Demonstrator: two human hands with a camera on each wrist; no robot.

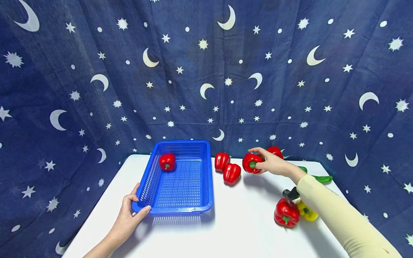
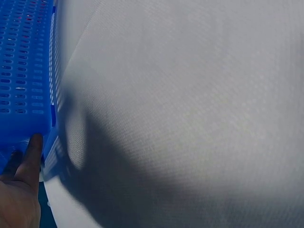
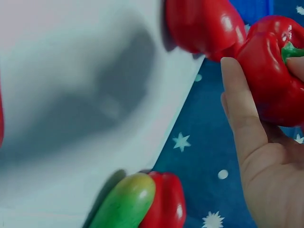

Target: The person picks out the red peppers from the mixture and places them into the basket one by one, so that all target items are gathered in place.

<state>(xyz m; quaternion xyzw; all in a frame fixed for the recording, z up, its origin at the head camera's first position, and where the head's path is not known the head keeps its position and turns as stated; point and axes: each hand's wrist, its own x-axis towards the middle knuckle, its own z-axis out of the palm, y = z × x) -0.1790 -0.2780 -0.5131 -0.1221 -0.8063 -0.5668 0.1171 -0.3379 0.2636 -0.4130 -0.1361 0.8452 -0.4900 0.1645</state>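
Observation:
My right hand [image 1: 274,165] grips a red bell pepper [image 1: 249,165] above the table's far side, its green stem facing me. In the right wrist view, fingers and thumb close around the same bell pepper [image 3: 268,80]. My left hand [image 1: 126,211] holds the near left corner of a blue plastic basket [image 1: 211,186], thumb over the rim and fingers along the outer side. Only part of that hand [image 2: 21,190] shows at the basket's corner in the left wrist view. Inside the basket, one red bell pepper [image 1: 167,162] lies by the left wall.
Two red bell peppers [image 1: 232,174] lie right of the basket. Another red pepper [image 1: 275,151] sits behind my right hand. Under the right forearm are a red pepper [image 1: 286,212], a yellow pepper [image 1: 305,210], a dark vegetable [image 1: 291,194] and long green vegetables [image 1: 323,179], partly covered by the sleeve.

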